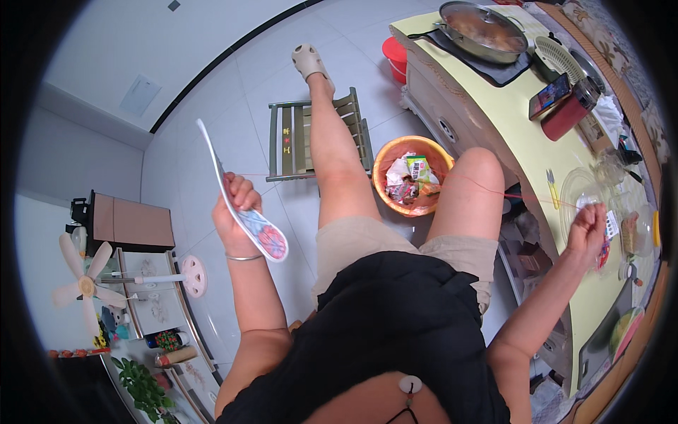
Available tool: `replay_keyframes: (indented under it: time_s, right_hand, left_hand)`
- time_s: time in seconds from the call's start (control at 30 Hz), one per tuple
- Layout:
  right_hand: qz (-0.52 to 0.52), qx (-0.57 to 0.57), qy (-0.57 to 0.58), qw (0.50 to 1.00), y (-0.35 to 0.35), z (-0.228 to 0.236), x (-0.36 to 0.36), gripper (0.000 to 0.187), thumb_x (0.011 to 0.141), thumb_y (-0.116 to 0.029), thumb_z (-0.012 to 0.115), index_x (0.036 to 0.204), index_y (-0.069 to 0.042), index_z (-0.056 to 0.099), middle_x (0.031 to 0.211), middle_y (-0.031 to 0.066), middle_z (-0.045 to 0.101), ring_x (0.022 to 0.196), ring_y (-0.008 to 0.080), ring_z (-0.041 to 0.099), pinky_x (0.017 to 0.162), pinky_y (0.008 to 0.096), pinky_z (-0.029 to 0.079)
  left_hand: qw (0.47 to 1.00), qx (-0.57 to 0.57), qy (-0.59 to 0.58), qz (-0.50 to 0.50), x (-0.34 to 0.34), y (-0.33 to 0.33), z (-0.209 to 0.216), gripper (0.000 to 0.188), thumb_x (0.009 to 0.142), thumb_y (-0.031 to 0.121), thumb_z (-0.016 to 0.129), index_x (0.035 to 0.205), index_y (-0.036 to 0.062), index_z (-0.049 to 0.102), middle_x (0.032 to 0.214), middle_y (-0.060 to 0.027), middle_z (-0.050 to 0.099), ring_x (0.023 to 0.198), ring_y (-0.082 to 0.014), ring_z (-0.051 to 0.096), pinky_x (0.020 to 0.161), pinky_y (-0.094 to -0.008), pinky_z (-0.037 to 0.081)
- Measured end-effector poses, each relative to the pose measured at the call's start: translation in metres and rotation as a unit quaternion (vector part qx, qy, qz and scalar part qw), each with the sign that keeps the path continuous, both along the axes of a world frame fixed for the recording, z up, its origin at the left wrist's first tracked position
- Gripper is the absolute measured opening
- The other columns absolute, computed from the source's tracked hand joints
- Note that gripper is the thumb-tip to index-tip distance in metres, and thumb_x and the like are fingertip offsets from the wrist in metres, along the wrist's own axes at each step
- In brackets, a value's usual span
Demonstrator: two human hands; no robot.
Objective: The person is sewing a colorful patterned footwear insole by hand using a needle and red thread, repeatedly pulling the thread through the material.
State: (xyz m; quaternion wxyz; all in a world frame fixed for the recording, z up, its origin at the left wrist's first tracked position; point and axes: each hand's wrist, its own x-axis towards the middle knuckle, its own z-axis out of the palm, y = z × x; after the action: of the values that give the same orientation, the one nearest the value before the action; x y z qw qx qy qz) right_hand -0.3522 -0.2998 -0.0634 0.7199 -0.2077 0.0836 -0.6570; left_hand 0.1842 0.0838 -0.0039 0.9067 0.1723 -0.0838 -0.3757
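My left hand (238,219) is closed round the middle of a long, white-edged shoe insole (267,238), held tilted on edge left of my legs. Blue and pink stitched patterning shows on its lower end. A thin red thread (482,186) runs from near the insole across my knees to my right hand (587,227). That hand is raised by the table on the right, fingers pinched on the thread's end; a needle there is too small to make out. Close to it lie yellow-handled snips (552,189) and a clear round tray (580,185).
An orange waste bin (413,140) with wrappers stands between my knees, beside a slatted folding stool (284,141). The yellow table (519,145) holds a lidded pan (487,32), a phone (549,97) and a red thermos (569,109). A fan (86,285) stands at left.
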Motion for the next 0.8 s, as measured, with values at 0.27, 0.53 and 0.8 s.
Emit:
replay_keyframes:
  time_s: [0.27,0.53,0.8]
  right_hand:
    - [-0.026,-0.053,0.432,0.900,0.146,0.071,0.204,0.010,0.090,-0.008,0.055,0.098,-0.004,0.060,0.078,-0.0019,0.054,0.061,0.0033,0.044,0.056,0.0180,0.037]
    - [-0.050,-0.486,0.471,0.735,0.206,0.079,0.273,0.011,0.075,0.002,0.063,0.085,-0.002,0.062,0.072,0.0106,0.061,0.064,0.0260,0.060,0.057,0.0333,0.048]
    - [-0.049,-0.485,0.475,0.733,0.212,0.074,0.280,0.010,0.075,-0.001,0.062,0.084,-0.004,0.060,0.072,0.0093,0.061,0.063,0.0267,0.060,0.057,0.0350,0.047]
  left_hand:
    - [0.882,-0.177,0.174,-0.400,-0.105,-0.078,-0.044,0.026,0.095,0.019,0.038,0.101,-0.0035,0.049,0.066,-0.0063,0.045,0.052,-0.0160,0.045,0.043,-0.0260,0.034]
    - [0.753,-0.330,0.183,-0.540,-0.142,-0.111,-0.067,0.024,0.095,0.017,0.037,0.101,-0.0036,0.047,0.070,-0.0111,0.053,0.051,-0.0191,0.049,0.042,-0.0277,0.036]
    - [0.788,-0.256,0.189,-0.527,-0.146,-0.097,-0.063,0.024,0.095,0.018,0.039,0.100,-0.0031,0.049,0.073,-0.0117,0.056,0.052,-0.0184,0.051,0.044,-0.0285,0.039]
